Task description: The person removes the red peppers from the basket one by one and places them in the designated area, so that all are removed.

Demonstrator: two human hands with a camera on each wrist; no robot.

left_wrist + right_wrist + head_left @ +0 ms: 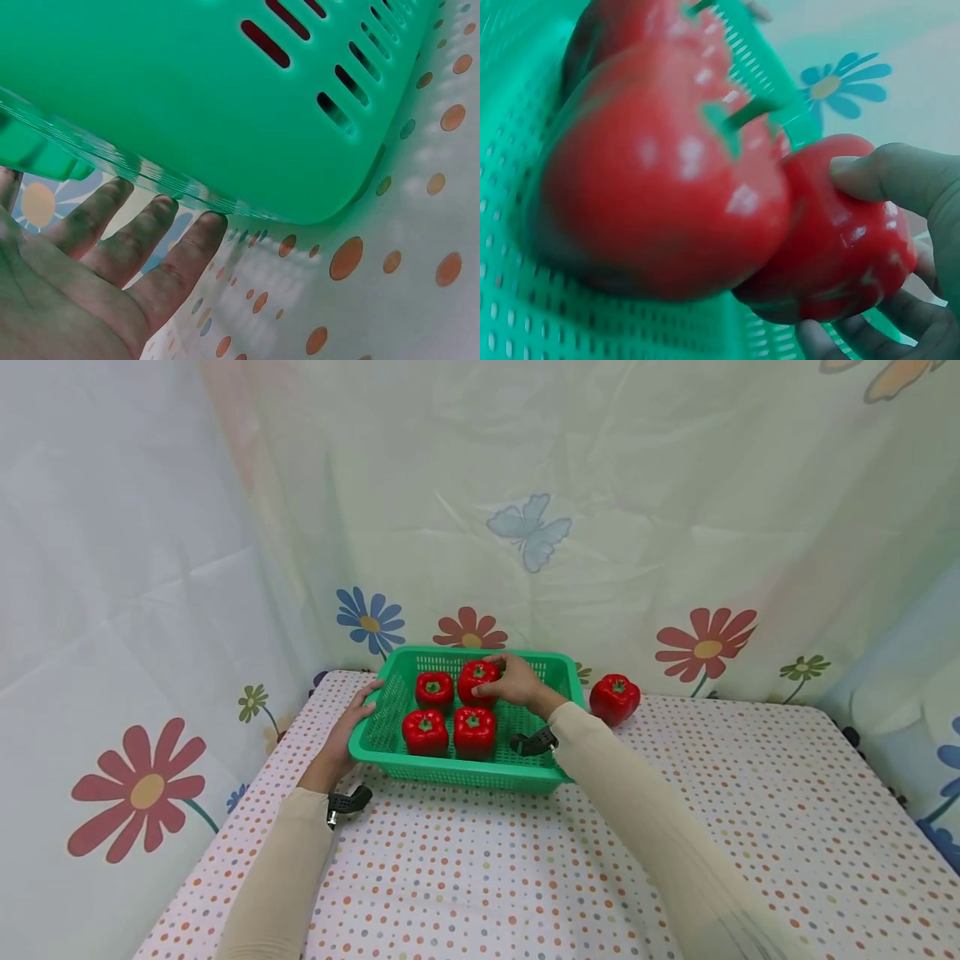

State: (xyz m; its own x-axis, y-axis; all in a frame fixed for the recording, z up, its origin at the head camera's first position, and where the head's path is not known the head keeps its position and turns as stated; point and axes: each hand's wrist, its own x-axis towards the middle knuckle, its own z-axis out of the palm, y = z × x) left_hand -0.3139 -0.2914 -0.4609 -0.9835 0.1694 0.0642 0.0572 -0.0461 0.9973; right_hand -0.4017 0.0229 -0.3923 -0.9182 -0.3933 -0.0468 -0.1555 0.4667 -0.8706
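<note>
A green basket [457,772] holds several red bell peppers, among them one at the front left [425,732] and one at the front middle [475,733]. My right hand [517,683] grips the back middle pepper [477,682]; in the right wrist view the thumb lies on top of that pepper [840,232] and the fingers curl beneath it. My left hand [348,727] is at the basket's left side, fingers spread. In the left wrist view, the left hand's [112,262] fingertips touch the green wall [187,97] from outside.
Another red bell pepper [615,700] sits on the dotted tablecloth [465,877], to the right of the basket. Behind the table hangs a pale curtain [615,585] printed with flowers and a butterfly.
</note>
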